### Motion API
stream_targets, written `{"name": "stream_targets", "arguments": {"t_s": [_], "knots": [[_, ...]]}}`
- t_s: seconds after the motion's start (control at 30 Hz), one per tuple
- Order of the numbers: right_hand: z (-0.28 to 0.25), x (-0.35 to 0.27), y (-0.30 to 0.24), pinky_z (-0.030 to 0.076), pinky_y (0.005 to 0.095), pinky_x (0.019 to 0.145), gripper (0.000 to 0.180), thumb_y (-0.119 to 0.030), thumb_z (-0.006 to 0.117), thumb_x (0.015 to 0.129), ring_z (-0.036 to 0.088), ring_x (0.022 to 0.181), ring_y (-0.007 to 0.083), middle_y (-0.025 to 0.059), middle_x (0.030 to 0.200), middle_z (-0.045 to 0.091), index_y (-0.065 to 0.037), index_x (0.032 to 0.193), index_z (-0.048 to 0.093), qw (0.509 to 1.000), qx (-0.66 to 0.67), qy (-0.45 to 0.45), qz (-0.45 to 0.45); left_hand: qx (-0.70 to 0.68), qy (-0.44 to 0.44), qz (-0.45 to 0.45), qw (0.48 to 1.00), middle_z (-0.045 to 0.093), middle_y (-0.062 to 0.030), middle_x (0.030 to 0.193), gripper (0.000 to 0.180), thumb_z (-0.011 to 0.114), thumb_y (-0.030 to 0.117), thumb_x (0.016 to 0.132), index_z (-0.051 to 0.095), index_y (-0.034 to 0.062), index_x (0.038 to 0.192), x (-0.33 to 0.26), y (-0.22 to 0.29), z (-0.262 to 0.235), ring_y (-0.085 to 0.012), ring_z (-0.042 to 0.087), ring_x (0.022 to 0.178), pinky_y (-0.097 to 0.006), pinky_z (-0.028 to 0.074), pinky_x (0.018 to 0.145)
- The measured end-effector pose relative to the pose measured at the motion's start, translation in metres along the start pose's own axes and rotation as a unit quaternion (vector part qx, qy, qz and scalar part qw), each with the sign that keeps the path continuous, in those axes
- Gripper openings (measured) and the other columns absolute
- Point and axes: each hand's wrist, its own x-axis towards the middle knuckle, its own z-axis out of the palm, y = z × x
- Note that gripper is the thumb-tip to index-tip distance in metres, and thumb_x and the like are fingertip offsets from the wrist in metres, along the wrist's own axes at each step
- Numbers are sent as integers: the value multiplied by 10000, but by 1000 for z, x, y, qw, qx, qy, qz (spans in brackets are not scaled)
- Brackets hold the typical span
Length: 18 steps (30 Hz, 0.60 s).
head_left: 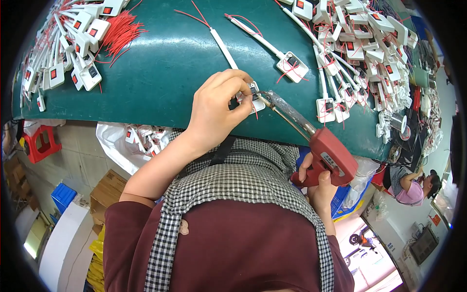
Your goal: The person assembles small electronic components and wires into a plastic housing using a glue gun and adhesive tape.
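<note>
My left hand (216, 107) pinches a small white switch box (256, 103) with thin red wires against the green table mat (160, 73). My right hand (317, 181) grips the red pistol handle of a soldering gun (327, 156). Its long metal barrel reaches up and left, and its tip touches the switch box right at my left fingertips. A white cable runs from that box up across the mat.
Piles of white switch boxes with red rocker buttons lie at the far left (73, 44) and far right (360, 53). A bundle of red wires (121, 31) lies by the left pile. One more white switch box (292, 65) rests mid-mat. Another person (413, 187) sits at the right.
</note>
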Motion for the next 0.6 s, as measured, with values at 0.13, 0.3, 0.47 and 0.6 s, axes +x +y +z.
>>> {"name": "stream_targets", "arguments": {"t_s": [0.13,0.3,0.47,0.6], "knots": [[-2,0,1,388,227,492,633,-546,643,721,529,587,125,88,719,549,44,927,539,1000,-14,-12,8,16,4,12,1000,599,-38,872,112,627,2,656,531,35,702,-1,-1,0,-174,556,703,-285,454,586],[0,0,2,394,244,498,604,-545,640,723,523,573,140,79,668,521,33,852,522,1000,-1,-5,9,4,5,-4,1000,602,-35,857,112,626,1,652,530,36,697,0,1,0,-171,555,683,-281,452,562],[-1,0,2,401,250,504,580,-535,634,734,523,569,153,75,657,510,25,818,510,1000,12,-11,2,4,7,-5,1000,603,-34,851,112,624,0,649,529,36,697,0,0,1,-173,556,680,-280,451,556],[-2,0,4,403,256,502,564,-524,636,740,525,566,156,75,658,508,23,801,511,1000,11,-19,-2,17,12,8,1000,601,-35,854,113,625,0,648,529,37,697,-1,-1,1,-182,558,694,-288,454,575]]}}
